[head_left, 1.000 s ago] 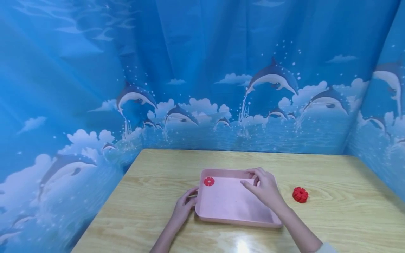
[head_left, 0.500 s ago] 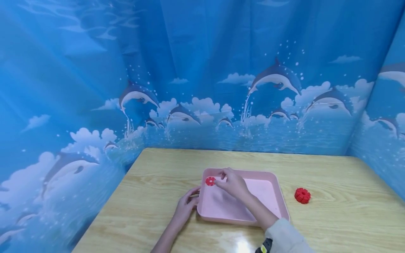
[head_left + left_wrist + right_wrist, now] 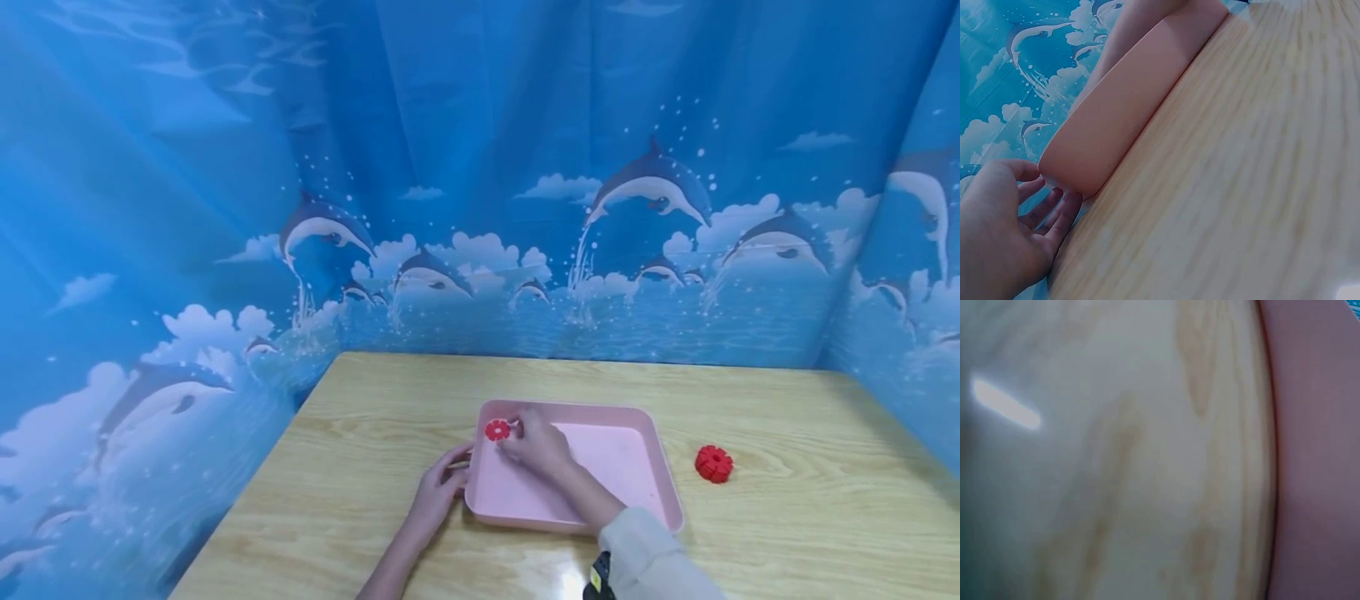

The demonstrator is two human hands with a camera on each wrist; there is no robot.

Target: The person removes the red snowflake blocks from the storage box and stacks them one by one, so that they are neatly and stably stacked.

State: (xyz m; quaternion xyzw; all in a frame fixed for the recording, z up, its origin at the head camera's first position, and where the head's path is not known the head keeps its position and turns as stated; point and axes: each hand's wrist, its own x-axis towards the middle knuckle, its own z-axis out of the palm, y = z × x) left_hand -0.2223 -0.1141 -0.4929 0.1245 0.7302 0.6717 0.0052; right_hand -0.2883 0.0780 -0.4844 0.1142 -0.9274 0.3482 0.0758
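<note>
A red notched disc lies flat in the far left corner of a pink tray. My right hand is inside the tray, its bent fingertips at the disc's right edge. Whether they pinch anything is hidden by the hand. My left hand rests at the tray's left side, loosely bent fingers touching the outer wall. Up close in the left wrist view, thumb and fingertips of the left hand meet the corner of the tray. The right wrist view holds only the tray wall and tabletop.
On the wooden table, right of the tray, sits a stack of red notched discs. A blue curtain printed with dolphins hangs behind the table and along its sides. A dark watch-like band is near the right sleeve.
My right hand has moved left across the tray, from its right part to the red disc, its fingers coming lower. The left hand has stayed at the tray's left side.
</note>
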